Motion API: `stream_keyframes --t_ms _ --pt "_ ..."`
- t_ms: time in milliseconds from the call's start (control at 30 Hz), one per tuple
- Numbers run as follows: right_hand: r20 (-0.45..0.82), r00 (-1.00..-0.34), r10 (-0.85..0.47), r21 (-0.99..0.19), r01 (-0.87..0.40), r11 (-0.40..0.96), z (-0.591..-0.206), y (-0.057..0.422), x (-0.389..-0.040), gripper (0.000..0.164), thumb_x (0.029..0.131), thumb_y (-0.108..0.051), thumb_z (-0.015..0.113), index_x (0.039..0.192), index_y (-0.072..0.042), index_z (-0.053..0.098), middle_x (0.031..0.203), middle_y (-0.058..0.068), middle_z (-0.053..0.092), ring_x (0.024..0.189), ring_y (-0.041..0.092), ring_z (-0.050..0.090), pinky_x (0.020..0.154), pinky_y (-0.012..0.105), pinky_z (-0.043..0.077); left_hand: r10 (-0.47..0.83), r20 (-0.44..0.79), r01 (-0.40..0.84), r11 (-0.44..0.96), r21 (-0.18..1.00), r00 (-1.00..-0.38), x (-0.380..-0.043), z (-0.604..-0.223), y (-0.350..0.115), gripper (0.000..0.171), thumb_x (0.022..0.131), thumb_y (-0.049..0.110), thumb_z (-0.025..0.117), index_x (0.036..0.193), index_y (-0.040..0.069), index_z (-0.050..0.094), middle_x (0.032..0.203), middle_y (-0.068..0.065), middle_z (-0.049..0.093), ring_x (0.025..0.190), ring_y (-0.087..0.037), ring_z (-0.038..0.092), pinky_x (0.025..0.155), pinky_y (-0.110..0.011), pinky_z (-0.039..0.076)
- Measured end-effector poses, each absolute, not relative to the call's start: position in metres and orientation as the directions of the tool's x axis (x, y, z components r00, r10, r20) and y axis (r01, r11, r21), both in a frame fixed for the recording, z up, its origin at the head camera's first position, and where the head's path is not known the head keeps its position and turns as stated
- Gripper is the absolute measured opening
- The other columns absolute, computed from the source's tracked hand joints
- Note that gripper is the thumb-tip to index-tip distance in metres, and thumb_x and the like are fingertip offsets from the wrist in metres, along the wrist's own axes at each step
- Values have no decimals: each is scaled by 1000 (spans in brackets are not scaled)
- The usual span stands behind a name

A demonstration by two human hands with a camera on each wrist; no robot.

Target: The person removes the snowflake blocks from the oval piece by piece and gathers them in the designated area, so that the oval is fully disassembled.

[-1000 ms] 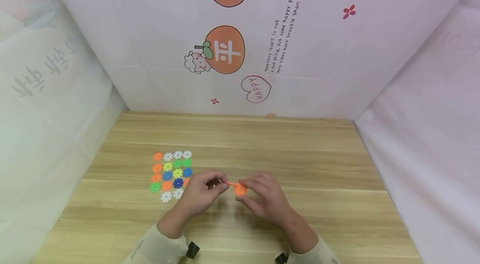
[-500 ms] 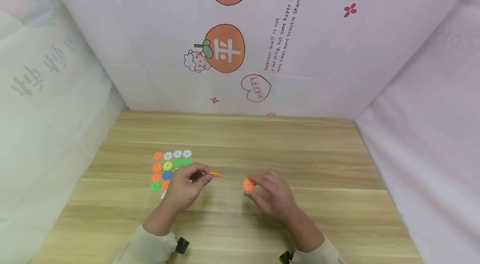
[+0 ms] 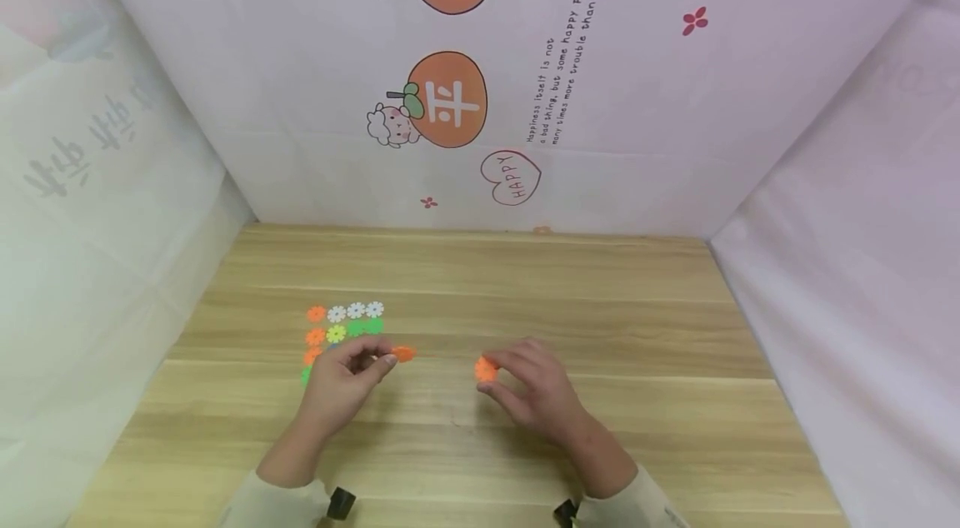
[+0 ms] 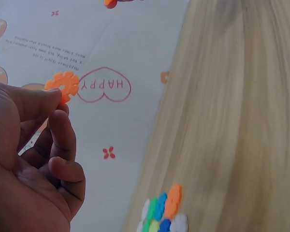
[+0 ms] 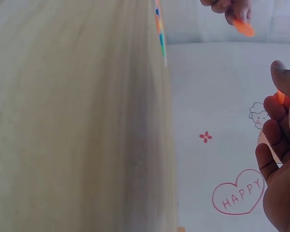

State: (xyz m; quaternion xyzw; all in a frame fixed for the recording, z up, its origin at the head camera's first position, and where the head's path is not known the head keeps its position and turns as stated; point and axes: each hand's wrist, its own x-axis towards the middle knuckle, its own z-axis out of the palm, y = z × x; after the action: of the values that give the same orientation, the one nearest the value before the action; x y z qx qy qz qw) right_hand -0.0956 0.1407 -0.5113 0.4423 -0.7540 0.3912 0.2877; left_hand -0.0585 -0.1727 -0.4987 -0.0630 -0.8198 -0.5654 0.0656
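Observation:
Between thumb and index finger my left hand (image 3: 339, 382) pinches an orange snowflake-shaped plastic disc (image 4: 63, 87), raised above the table. The left wrist view shows the disc's notched edge and part of its centre hole, with the other fingers loosely curled below. My right hand (image 3: 536, 391) holds a second orange notched disc (image 3: 486, 369) by its edges between thumb and fingers. In the right wrist view only a sliver of this disc shows behind the thumb. The two discs are apart, with the hands side by side in the head view.
Several notched discs in rows, among them a yellow disc (image 3: 336, 333) and a white disc (image 3: 374, 310), lie on the wooden table (image 3: 600, 303) at the left, partly hidden by my left hand. White printed cloth (image 3: 600, 178) walls in the back and both sides.
The two orange discs were close together between my hands a second ago; now they are apart. My left hand has moved left with its disc, over the rows; the right hand has shifted slightly.

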Motion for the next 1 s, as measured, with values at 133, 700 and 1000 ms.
stream_keyframes --t_ms 133,700,1000 --pt "718 -510 -474 -383 -858 342 -516 137 -96 35 91 -29 82 116 -5 75 108 3 75 96 19 66 83 34 55 16 144 139 364 921 -990 -52 -505 -187 11 94 23 79 102 15 77 101 2 75 90 -12 71 78 -24 59" --pt "576 -548 -606 -365 -836 409 -518 96 -98 38 88 -26 85 120 -8 76 106 2 66 97 18 59 82 31 53 -175 -95 -172 502 848 -980 -25 -515 -240 30 93 28 80 113 7 74 104 -5 75 92 -16 70 76 -22 58" --pt "387 -577 -719 -350 -814 464 -514 67 -93 37 96 -31 76 128 -13 73 113 -3 64 103 14 58 91 31 50 -239 -195 -292 495 818 -951 -16 -522 -255 34 92 26 81 118 5 72 108 -9 75 94 -18 69 75 -24 57"
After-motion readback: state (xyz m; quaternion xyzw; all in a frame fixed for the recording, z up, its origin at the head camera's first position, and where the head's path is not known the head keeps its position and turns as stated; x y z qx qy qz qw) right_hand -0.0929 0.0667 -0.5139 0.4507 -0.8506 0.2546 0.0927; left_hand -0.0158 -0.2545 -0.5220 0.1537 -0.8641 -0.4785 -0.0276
